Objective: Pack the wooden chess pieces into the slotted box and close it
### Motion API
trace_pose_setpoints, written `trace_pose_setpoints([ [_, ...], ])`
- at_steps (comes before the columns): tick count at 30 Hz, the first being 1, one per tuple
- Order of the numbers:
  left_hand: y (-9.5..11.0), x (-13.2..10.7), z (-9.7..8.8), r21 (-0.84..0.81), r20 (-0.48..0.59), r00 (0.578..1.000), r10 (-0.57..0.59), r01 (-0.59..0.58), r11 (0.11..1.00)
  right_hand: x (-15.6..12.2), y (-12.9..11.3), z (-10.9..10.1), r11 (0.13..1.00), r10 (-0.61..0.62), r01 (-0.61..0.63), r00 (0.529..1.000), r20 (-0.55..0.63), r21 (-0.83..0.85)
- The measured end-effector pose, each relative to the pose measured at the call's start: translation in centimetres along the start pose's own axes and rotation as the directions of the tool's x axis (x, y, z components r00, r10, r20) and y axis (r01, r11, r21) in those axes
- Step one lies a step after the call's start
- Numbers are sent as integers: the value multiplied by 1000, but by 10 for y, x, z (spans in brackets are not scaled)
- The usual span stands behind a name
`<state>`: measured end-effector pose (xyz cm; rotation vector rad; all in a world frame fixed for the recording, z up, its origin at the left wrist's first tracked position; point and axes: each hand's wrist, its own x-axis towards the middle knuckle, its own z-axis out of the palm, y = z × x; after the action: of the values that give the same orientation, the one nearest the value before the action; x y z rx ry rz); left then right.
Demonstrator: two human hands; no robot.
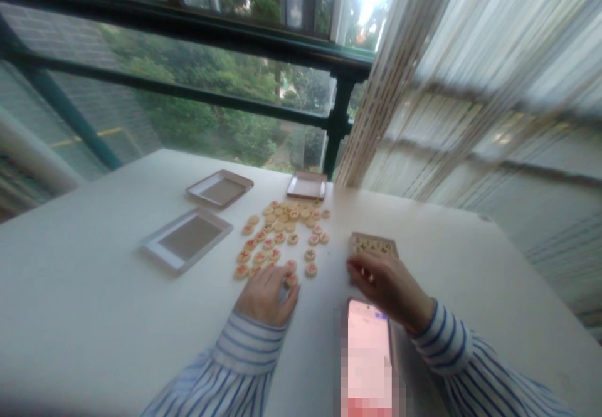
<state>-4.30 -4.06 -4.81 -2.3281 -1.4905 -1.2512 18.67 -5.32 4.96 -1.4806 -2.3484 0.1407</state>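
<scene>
Loose discs (282, 213) on the counter (94, 291), left hand (266, 295) at their six o'clock, against one, grip unclear; right hand (394, 285) curled at the box (375, 236), three o'clock, hold hidden; light rim pinches look best

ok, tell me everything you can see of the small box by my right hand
The small box looks shallow and open-topped, with a brownish rim, lying flat on the white table. Round, pale pieces with dark markings sit inside. Your right hand hides its near side; contact and material are unclear.
</scene>
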Motion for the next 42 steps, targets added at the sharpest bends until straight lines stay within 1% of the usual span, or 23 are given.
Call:
trace_pose_setpoints([
  [6,-2,-3,4,26,35,999,-24,23,999,11,-13,7,997,-51,55,997,60,-59],
  [10,-2,-5,6,42,42,999,-28,26,999,15,-19,13,995,-78,83,993,90,-59],
  [13,-3,-6,7,66,42,999,-32,30,997,16,-23,15,994,-76,83,992,103,-65],
  [19,-3,-7,10,87,46,998,-29,25,996,16,-26,16,994,-91,99,986,140,-48],
  [25,-3,-6,12,95,48,999,-21,16,995,14,-25,16,995,-81,88,986,144,-46],
  [29,1,-3,9,99,-5,1000,15,-14,995,13,-24,17,995,-86,93,986,144,-44],
  [34,6,0,7,36,-77,995,64,-61,997,12,-21,16,995,-87,92,989,122,-40],
  [38,9,1,6,-1,-108,992,71,-72,997,9,-19,13,996,-86,89,990,110,-28],
  [42,12,1,5,-18,-117,990,79,-82,996,5,-16,10,999,-45,45,998,55,-11],
])
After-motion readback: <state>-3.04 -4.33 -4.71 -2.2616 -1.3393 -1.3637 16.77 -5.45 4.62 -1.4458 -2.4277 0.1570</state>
